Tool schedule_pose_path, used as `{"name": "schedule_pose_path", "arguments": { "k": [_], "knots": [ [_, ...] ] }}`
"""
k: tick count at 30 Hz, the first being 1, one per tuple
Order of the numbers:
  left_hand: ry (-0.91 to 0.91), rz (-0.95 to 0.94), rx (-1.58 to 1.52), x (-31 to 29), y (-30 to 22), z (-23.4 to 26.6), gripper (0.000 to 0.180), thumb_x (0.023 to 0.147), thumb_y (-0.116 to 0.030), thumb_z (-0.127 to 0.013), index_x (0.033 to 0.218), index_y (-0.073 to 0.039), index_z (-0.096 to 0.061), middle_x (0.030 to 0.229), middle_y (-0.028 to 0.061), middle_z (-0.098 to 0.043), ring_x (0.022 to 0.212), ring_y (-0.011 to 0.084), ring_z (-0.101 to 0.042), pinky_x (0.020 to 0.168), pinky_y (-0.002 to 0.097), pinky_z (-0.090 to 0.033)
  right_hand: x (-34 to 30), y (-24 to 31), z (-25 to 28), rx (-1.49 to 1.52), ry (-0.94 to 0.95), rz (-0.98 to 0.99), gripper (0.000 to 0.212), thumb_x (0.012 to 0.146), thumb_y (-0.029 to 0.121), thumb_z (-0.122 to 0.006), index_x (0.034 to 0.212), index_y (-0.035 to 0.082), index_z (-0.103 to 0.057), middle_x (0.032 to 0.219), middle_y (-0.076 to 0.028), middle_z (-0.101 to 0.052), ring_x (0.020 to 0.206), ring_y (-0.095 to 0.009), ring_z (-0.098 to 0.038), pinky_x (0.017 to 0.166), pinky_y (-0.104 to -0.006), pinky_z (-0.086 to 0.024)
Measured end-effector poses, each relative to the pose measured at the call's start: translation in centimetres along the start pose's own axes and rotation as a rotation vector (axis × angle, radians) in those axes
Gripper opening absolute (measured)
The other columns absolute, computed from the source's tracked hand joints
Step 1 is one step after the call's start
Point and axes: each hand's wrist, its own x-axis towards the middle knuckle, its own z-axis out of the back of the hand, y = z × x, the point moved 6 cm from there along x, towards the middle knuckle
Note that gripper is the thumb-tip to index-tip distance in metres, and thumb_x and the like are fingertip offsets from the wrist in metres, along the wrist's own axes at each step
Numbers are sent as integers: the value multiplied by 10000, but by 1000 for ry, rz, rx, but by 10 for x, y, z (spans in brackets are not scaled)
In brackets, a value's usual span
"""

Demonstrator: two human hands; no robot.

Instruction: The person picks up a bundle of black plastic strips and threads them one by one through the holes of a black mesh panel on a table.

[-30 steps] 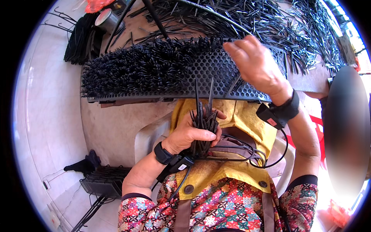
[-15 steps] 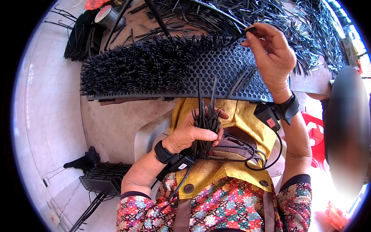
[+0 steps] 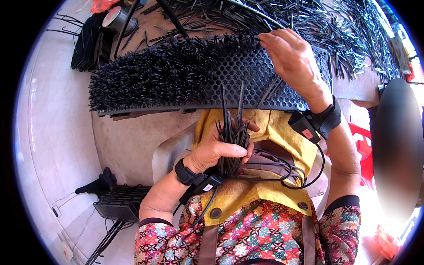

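Observation:
In my left hand [image 3: 221, 152], closed in front of my yellow apron [image 3: 282, 132], is a bundle of black rubber strips [image 3: 231, 134], two of them sticking up well above the rest. Ahead lies a black perforated mat [image 3: 238, 73]. Its left part and far edge are thick with upright strip tufts [image 3: 154, 77]; bare holes show on the right part. My right hand [image 3: 289, 62] is over the mat's far edge, fingertips pinched beside the end of the tufted row. Whatever is between those fingertips is hidden. A few loose strips [image 3: 270, 92] lie on the bare holes.
Heaps of loose black strips [image 3: 335, 39] cover the table behind the mat. A metal can [image 3: 119, 20] stands at far left. On the floor at lower left is a black rack [image 3: 121, 203]. A person [image 3: 397, 145] is at the right, near a red chair [image 3: 363, 152].
My right hand has moved left and slightly down to the tufted row's end; the dark strip visible in its fingers before is now hidden. My left hand keeps its bundle, almost unmoved.

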Motion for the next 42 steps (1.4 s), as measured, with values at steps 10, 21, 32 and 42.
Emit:
{"name": "schedule_pose_path", "arguments": {
  "k": [10, 21, 32, 42],
  "knots": [
    [19, -20, -24, -2, 2, 1, 525, 660, -60, -643, 1143, 32, -458, 730, 104, -594, 633, 169, -571, 619, 288, -464, -35, 12, 40, 30, 62, -181, 235, 755, 6, -637, 984, -15, -589, 803, -144, -606, 701, -312, -575, 621, -366, -470],
    [-31, -32, 18, -1, 4, 1, 556, 631, -95, -638, 1148, 24, -470, 703, 122, -591, 613, 197, -570, 613, 312, -458, -74, 58, 30, -173, 372, 1, 388, 638, 110, -671, 956, -88, -570, 1054, -246, -511, 920, -372, -500, 765, -441, -458],
    [-18, -32, 20, 0, 4, 3, 561, 626, -99, -646, 1146, 19, -472, 699, 121, -591, 614, 199, -570, 615, 312, -458, -75, 58, 27, -233, 467, 99, 403, 661, 160, -575, 981, -85, -567, 1035, -245, -514, 929, -347, -494, 800, -433, -432],
    [-19, -25, 13, -1, 2, 2, 542, 627, -76, -636, 1138, 19, -478, 706, 128, -597, 619, 201, -575, 624, 310, -463, -59, 50, 31, -221, 544, 48, 320, 673, 141, -545, 900, -82, -579, 755, -119, -473, 726, -250, -460, 625, -347, -392]
  ]
}}
